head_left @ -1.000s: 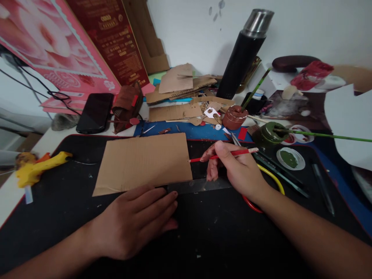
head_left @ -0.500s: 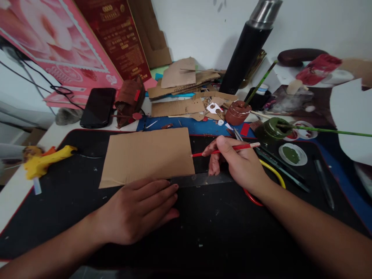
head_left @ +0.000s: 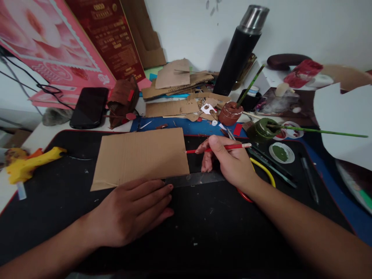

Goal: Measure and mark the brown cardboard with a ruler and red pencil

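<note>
A flat brown cardboard rectangle (head_left: 142, 155) lies on the black mat. My left hand (head_left: 130, 209) rests flat at its near edge, fingers stretched out and close together, over the left end of a clear ruler (head_left: 186, 180). That ruler lies along the near side of the cardboard and runs right, under my right hand (head_left: 229, 159). Pinched in my right hand is a red pencil (head_left: 232, 147), held nearly level, its tip at the cardboard's right edge. Scissors with a red and yellow handle (head_left: 266, 170) lie partly hidden beneath my right hand and wrist.
A yellow glue gun (head_left: 35, 162) lies at left near a black phone (head_left: 88, 107). Behind are cardboard scraps (head_left: 171, 108), a black thermos (head_left: 236, 54), a brown paint jar (head_left: 230, 113) and a green paint jar (head_left: 263, 130) with brushes. Pens (head_left: 309, 180) lie right.
The whole view has shifted a little, so things appear farther left. Both hands, the pencil and the cardboard keep nearly the same places relative to each other.
</note>
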`<state>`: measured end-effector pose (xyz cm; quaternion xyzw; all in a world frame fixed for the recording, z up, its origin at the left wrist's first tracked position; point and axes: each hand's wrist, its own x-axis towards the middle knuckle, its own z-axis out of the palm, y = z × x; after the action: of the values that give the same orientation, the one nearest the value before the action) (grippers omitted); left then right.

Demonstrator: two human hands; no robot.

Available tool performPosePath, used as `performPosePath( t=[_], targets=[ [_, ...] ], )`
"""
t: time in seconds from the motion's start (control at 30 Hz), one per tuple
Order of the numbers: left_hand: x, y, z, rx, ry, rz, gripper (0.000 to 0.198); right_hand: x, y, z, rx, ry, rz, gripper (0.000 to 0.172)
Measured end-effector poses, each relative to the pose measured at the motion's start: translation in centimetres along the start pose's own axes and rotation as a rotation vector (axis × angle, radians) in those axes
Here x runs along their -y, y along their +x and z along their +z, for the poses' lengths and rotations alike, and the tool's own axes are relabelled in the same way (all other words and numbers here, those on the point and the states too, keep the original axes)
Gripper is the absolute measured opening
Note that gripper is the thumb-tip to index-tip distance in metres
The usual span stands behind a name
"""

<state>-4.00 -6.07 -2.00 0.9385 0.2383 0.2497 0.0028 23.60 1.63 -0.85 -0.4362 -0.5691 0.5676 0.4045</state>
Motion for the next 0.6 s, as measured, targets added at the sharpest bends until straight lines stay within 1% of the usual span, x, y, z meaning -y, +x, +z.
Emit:
performPosePath(
  t=[0.13, 0.4, 0.6],
  targets=[
    [-0.15, 0.32, -0.25, -0.002, 0.022, 0.01, 0.014, -0.02, 0.02, 0.05, -0.009, -0.012, -0.01, 0.058],
    [-0.27, 0.22, -0.52, 0.006, 0.008, 0.006, 0.016, 0.11, 0.0, 0.21, -0.016, -0.016, -0.047, 0.054],
    [-0.41, 0.16, -0.51, 0.003, 0.016, -0.002, 0.014, 0.09, 0.16, 0.33, -0.018, -0.045, -0.028, 0.058]
  ],
)
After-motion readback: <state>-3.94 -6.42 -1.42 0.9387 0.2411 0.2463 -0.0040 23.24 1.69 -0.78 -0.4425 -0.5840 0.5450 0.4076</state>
